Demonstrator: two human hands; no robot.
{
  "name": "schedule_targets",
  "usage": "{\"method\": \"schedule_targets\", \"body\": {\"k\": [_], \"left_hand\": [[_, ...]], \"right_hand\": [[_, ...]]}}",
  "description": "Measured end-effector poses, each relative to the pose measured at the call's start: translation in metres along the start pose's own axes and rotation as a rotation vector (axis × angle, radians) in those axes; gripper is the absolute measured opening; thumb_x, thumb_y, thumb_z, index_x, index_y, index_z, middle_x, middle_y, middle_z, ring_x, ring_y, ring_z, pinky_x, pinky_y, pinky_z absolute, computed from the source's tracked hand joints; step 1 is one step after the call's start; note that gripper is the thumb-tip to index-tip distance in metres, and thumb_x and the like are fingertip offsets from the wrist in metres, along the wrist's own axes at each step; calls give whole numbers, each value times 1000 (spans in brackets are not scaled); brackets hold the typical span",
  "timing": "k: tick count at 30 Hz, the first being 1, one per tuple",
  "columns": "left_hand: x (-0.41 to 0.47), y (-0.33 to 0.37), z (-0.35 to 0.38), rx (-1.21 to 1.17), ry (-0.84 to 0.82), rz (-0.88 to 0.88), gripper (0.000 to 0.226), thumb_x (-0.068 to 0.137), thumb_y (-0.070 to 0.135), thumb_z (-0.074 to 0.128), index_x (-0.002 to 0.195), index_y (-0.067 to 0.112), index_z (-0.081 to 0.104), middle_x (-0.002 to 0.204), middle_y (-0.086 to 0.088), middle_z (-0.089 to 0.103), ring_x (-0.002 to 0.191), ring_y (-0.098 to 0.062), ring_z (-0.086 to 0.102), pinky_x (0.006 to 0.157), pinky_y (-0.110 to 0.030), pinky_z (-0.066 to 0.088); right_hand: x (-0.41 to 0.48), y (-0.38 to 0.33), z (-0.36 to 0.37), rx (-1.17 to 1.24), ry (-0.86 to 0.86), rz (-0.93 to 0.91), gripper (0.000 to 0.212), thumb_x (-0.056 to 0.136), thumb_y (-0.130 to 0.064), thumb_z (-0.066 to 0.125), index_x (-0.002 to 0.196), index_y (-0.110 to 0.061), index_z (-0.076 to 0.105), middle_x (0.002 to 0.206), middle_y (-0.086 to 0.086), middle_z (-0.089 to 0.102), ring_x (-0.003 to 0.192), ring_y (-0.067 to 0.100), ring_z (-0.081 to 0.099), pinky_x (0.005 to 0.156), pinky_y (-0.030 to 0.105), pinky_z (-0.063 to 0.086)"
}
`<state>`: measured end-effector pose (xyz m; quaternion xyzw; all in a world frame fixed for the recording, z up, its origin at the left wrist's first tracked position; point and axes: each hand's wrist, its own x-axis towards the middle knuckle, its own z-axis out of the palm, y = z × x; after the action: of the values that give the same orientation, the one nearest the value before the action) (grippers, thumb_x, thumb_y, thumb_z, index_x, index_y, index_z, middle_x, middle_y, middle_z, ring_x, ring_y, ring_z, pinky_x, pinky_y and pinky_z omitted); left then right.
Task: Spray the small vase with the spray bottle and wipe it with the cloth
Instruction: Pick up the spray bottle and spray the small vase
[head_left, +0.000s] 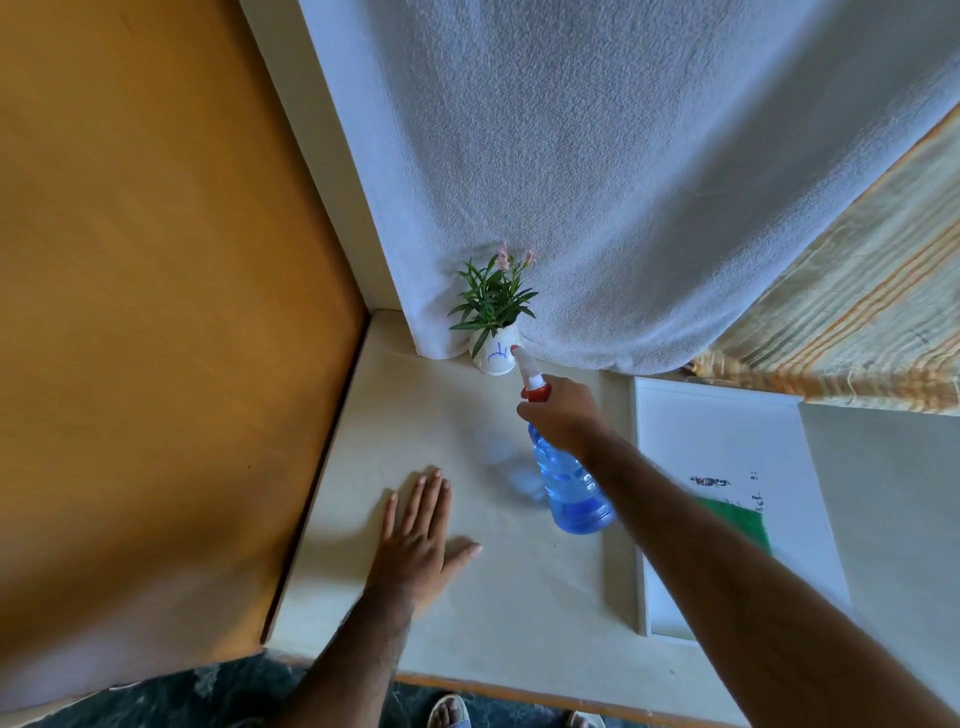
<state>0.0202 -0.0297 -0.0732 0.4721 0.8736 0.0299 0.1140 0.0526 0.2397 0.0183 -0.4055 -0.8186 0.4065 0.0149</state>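
Observation:
A small white vase (496, 357) with a blue mark and a green leafy plant (492, 299) stands at the back of the table against the white curtain. My right hand (563, 415) grips the neck of a blue spray bottle (569, 486) with a red and white nozzle, held above the table. The nozzle tip is right beside the vase's right side. My left hand (418, 540) lies flat on the table, fingers spread, holding nothing. A green patch (743, 519) lies on the white tray behind my right forearm; I cannot tell whether it is the cloth.
A white tray (727, 441) lies on the right part of the cream table (467, 426). An orange wooden panel (156, 312) closes off the left side. A white curtain (623, 182) and a striped fabric (857, 322) hang behind. Sandalled feet show below the table's front edge.

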Motion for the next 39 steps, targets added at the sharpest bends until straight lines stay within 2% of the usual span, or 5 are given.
{"method": "schedule_targets", "body": {"k": [7,13,30,35,39], "left_hand": [[0,-4,6,-4,6,-3,93,89,71,34,153,4,29,163,-14,24,150,-32,22,117,-56,12],[0,-6,9,-5,-17,-20,95,90,73,31,156,6,21,166,-11,15,153,-24,4,118,-56,8],[0,-7,9,25,-82,-37,96,91,77,19,158,10,10,168,-8,6,154,-27,5,120,-51,0],[-1,-6,5,13,-88,-22,95,91,75,26,157,7,18,166,-11,15,152,-30,14,119,-52,2],[-1,-6,2,3,-75,-16,97,91,77,18,155,5,21,165,-13,18,151,-31,18,120,-48,-2]], "right_hand": [[7,-3,6,-57,15,31,23,65,-33,64,82,-19,71,49,-15,63,45,-5,55,44,17,36],[6,-10,7,-80,28,63,17,66,-32,65,57,-20,57,45,-7,61,46,3,55,44,21,32],[5,-5,10,-56,-31,71,9,68,-32,64,65,-24,61,63,-5,67,67,17,65,53,24,43],[-7,6,-2,64,122,14,17,71,-29,63,83,-18,68,72,-1,72,75,22,68,70,33,54],[-26,9,-30,348,369,-172,25,70,-28,61,95,-29,66,67,3,70,68,23,69,67,37,57]]}}
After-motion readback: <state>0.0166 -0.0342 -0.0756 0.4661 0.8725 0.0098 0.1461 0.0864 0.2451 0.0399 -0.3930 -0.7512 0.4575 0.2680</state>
